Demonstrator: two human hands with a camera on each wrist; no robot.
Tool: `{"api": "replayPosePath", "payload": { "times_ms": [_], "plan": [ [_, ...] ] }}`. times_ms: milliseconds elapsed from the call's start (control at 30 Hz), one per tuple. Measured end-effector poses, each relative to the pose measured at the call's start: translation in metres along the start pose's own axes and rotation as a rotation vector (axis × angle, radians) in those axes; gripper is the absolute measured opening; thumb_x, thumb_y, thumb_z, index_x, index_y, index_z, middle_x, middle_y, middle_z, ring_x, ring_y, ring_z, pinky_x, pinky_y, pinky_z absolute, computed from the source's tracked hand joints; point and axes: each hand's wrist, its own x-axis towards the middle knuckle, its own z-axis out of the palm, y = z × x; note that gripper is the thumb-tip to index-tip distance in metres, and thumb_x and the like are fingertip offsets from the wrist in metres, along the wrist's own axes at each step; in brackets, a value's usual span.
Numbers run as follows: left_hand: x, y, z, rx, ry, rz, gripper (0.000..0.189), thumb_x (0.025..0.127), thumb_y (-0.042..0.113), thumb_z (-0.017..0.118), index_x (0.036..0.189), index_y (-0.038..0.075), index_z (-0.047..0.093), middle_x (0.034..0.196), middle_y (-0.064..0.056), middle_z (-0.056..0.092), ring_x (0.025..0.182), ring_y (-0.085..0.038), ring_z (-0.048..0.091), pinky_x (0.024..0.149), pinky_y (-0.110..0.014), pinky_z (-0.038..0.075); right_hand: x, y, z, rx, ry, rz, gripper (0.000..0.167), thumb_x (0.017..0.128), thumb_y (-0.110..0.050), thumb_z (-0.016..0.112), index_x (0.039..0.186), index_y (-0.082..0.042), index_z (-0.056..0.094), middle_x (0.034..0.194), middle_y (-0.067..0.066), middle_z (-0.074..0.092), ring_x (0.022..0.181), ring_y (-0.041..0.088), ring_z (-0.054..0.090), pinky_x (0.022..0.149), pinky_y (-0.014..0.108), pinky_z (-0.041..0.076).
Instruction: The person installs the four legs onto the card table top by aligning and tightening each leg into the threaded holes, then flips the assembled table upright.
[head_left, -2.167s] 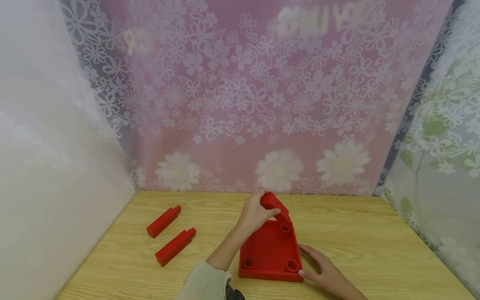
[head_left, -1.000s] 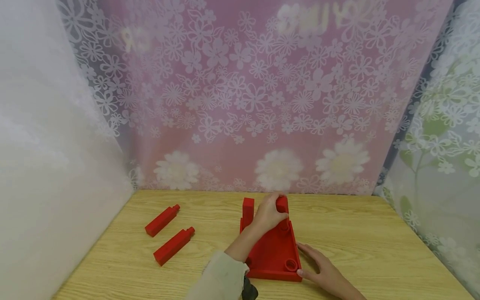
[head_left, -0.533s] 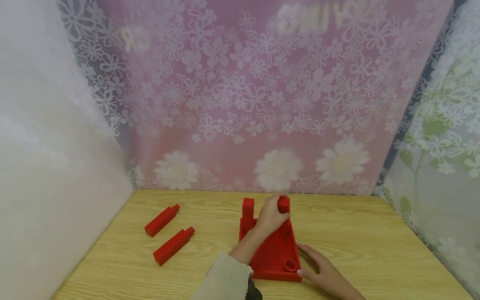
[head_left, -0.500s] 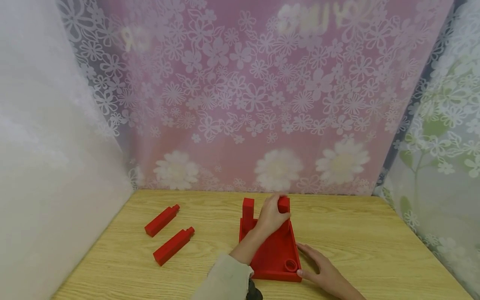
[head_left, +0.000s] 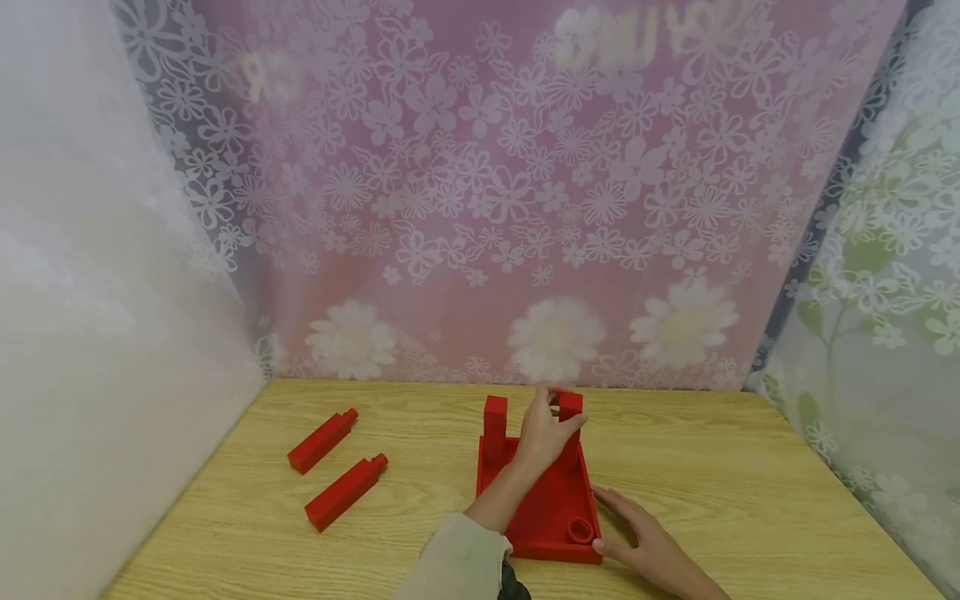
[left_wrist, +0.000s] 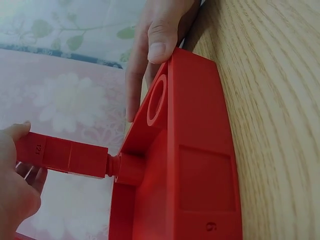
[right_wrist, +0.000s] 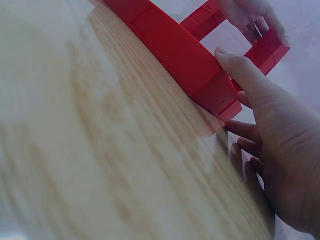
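My left hand (head_left: pixel 542 433) holds the top of a square red leg (head_left: pixel 572 405), thumb on one side and fingers behind. This leg stands upright in the far right corner socket of a shallow red toy tabletop (head_left: pixel 551 552); in the left wrist view its threaded stub (left_wrist: pixel 113 165) shows at the socket's mouth. A second leg (head_left: pixel 495 427) stands in the far left corner. My right hand (head_left: pixel 651 546) rests against the tabletop's right side, thumb at the near corner and fingers nearly straight. The near right socket (head_left: pixel 580 530) is bare; my left forearm hides the near left one.
Two more red legs with round threaded ends, a farther one (head_left: pixel 322 442) and a nearer one (head_left: pixel 347 492), lie at the left on the wooden table (head_left: pixel 240 517). Flower-patterned curtains (head_left: pixel 450 208) hang behind the table and along both sides.
The leg in my left hand has gone from tilted to upright over the far right socket. My left thumb and fingers have shifted around its top. The right hand has stayed in place.
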Motion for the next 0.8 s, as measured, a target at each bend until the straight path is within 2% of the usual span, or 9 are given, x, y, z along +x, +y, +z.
{"api": "replayPosePath", "payload": {
  "times_ms": [133, 333, 500, 700, 800],
  "plan": [
    [0.0001, -0.0016, 0.0002, 0.011, -0.014, 0.005, 0.041, 0.078, 0.021, 0.075, 0.113, 0.017, 0.054, 0.102, 0.002, 0.056, 0.089, -0.016, 0.057, 0.071, -0.024, 0.049, -0.0009, -0.0020, -0.0008, 0.003, 0.005, -0.007, 0.065, 0.084, -0.035, 0.066, 0.140, -0.016, 0.039, 0.140, 0.013, 0.037, 0.129, 0.043, 0.024, 0.092, 0.066, 0.023],
    [0.0001, -0.0020, -0.0003, 0.031, 0.003, 0.071, 0.042, 0.081, 0.016, 0.072, 0.120, 0.014, 0.057, 0.110, 0.002, 0.051, 0.097, -0.015, 0.053, 0.079, -0.024, 0.047, 0.0003, 0.0014, 0.0003, -0.007, 0.019, 0.000, 0.067, 0.083, -0.038, 0.066, 0.140, -0.016, 0.039, 0.139, 0.011, 0.038, 0.129, 0.041, 0.025, 0.093, 0.065, 0.024],
    [-0.0006, -0.0015, -0.0003, 0.043, -0.002, 0.100, 0.041, 0.083, 0.012, 0.069, 0.122, 0.016, 0.057, 0.111, 0.001, 0.054, 0.096, -0.017, 0.053, 0.078, -0.025, 0.047, 0.0017, 0.0061, 0.0015, -0.010, 0.025, -0.020, 0.066, 0.084, -0.037, 0.066, 0.140, -0.014, 0.039, 0.139, 0.012, 0.038, 0.128, 0.042, 0.025, 0.093, 0.065, 0.024],
    [0.0010, 0.0010, -0.0017, 0.114, -0.018, 0.078, 0.035, 0.087, 0.011, 0.063, 0.121, 0.016, 0.059, 0.111, 0.001, 0.056, 0.096, -0.016, 0.049, 0.076, -0.031, 0.046, 0.0021, 0.0045, 0.0007, 0.007, 0.013, -0.017, 0.066, 0.084, -0.036, 0.065, 0.140, -0.014, 0.038, 0.140, 0.010, 0.037, 0.129, 0.040, 0.024, 0.094, 0.064, 0.023],
    [0.0031, 0.0036, -0.0015, 0.094, -0.046, 0.050, 0.033, 0.089, 0.009, 0.060, 0.122, 0.014, 0.058, 0.111, -0.002, 0.055, 0.097, -0.017, 0.049, 0.075, -0.031, 0.047, 0.0018, 0.0029, -0.0007, 0.009, 0.008, -0.029, 0.066, 0.085, -0.035, 0.065, 0.141, -0.014, 0.038, 0.140, 0.010, 0.037, 0.129, 0.042, 0.024, 0.093, 0.065, 0.023]
  ]
}}
